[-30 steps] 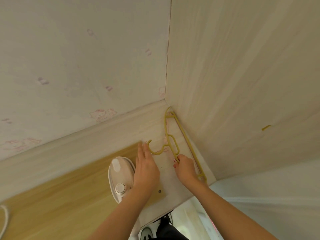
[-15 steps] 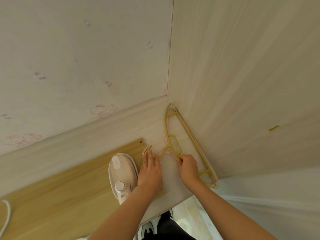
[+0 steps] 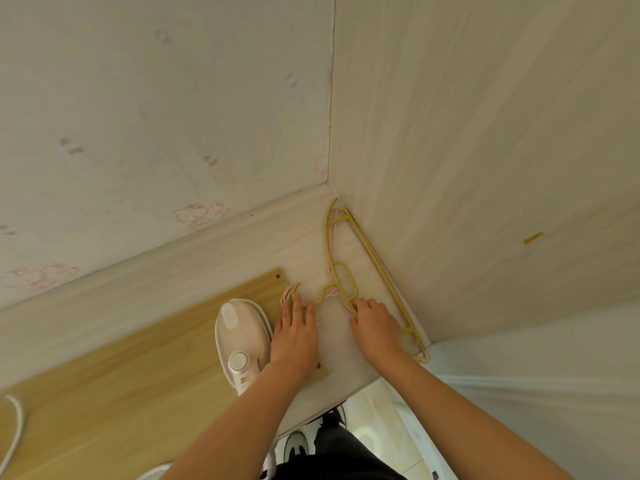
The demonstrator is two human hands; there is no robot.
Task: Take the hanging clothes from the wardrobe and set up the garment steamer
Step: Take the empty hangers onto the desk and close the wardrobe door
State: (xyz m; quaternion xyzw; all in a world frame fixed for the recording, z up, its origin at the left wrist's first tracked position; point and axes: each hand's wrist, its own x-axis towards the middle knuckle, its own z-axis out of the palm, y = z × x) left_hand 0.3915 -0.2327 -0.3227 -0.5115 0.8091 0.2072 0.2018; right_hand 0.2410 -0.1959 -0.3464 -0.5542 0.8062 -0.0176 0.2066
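Note:
A stack of empty hangers (image 3: 341,276), one yellow on top of several pink ones, lies flat on a pale shelf (image 3: 341,358) in the corner. My left hand (image 3: 294,336) lies flat with straight fingers touching the hooks. My right hand (image 3: 375,329) curls its fingers round the hangers' neck. A white handheld garment steamer (image 3: 239,341) lies on a wooden board (image 3: 138,375), just left of my left hand. No clothes are in view.
A wood-grain side panel (image 3: 485,168) stands close along the hangers' right. Patterned wallpaper (image 3: 173,116) covers the back wall. A white cord (image 3: 15,431) curls at the far left. The shelf's front edge runs just behind my wrists, with my shoes (image 3: 294,445) below.
The hangers have slid toward the shelf's front edge, and the pink ones now show under the yellow one. My left hand's fingers moved onto the hooks. The steamer has not moved.

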